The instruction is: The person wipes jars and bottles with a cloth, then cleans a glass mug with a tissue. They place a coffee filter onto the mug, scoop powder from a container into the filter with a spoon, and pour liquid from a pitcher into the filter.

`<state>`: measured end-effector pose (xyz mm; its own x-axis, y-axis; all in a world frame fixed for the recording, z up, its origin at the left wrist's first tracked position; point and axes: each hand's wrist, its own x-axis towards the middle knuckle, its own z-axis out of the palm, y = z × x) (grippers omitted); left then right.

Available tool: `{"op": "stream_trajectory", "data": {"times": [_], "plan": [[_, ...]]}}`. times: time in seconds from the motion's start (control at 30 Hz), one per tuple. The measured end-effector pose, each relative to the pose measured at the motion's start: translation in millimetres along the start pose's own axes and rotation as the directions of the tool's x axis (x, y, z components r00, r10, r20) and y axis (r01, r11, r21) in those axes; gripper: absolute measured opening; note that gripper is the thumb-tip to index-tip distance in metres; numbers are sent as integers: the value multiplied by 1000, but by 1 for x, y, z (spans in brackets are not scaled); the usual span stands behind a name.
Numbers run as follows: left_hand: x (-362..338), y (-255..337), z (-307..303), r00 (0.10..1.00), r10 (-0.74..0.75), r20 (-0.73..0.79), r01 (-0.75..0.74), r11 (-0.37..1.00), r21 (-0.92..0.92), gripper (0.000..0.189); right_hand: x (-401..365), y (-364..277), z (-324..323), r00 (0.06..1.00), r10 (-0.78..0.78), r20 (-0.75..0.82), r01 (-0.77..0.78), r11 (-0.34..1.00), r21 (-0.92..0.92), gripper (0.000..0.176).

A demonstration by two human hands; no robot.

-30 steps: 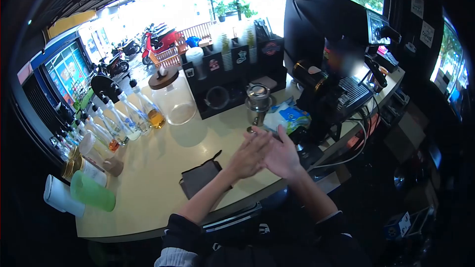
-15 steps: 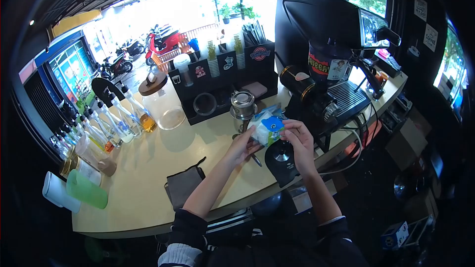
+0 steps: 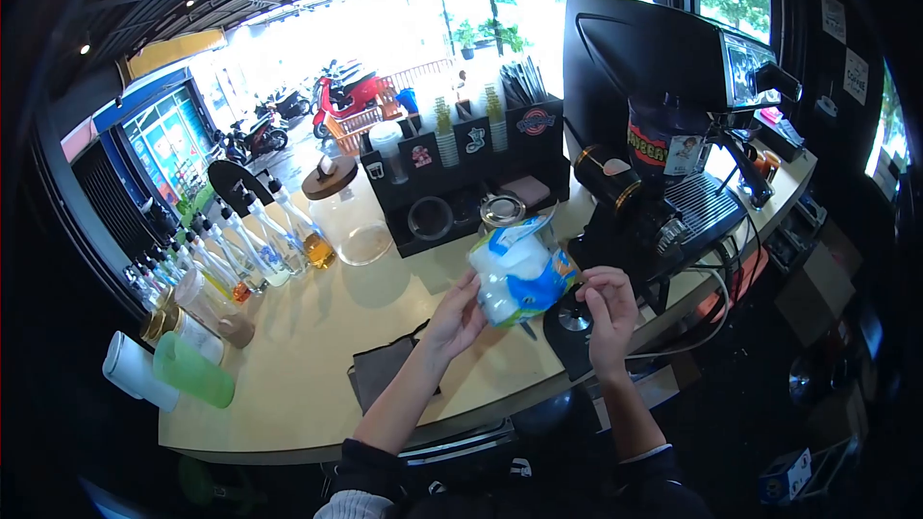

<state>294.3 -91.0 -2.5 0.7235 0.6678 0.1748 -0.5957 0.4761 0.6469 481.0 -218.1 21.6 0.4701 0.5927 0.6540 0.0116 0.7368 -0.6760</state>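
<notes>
My left hand [image 3: 456,319] grips the left side of a clear plastic packet [image 3: 524,274] with blue and green print and white contents. At the packet's right corner, the fingers of my right hand [image 3: 610,315] are bent in a pinch on its edge. Just behind the packet stands a metal drip coffee filter [image 3: 503,210], its lower part covered by the packet. Below and to the right, a dark tamping mat [image 3: 565,344] carries a round metal tamper [image 3: 574,317]. A folded dark cloth [image 3: 385,372] lies by my left forearm.
A black espresso machine [image 3: 654,67] and a coffee grinder [image 3: 606,176] stand on the right. Behind is a black cup organizer [image 3: 471,168]. Several pump bottles [image 3: 260,240], a glass jar [image 3: 351,221] and a green pitcher [image 3: 195,372] line the left of the wooden counter [image 3: 308,327].
The packet has tipped and come closer, showing more of its white face. My right hand has shifted to its right corner. The whole view has swung slightly, moving the scene right and down.
</notes>
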Motion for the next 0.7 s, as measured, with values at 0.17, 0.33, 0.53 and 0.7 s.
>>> {"op": "stream_trajectory", "data": {"times": [0.17, 0.33, 0.53, 0.7], "plan": [[-54, 46, -18, 979, 123, 161, -107, 988, -108, 47, -9, 19, 38, 999, 42, 6, -41, 999, -30, 19], [-119, 88, -61, 988, 152, 8, -149, 975, -167, 48, -25, 60, 100, 739, 574, 352, -644, 756, 119, 34], [-215, 148, -110, 954, 200, -222, -176, 977, 121, 41, -44, 114, 192, 380, 667, 640, -894, 443, 69, 40], [-291, 178, -131, 595, 410, -691, -166, 904, 394, 44, -62, 165, 292, 319, 683, 657, -913, 407, 21, 40]]}}
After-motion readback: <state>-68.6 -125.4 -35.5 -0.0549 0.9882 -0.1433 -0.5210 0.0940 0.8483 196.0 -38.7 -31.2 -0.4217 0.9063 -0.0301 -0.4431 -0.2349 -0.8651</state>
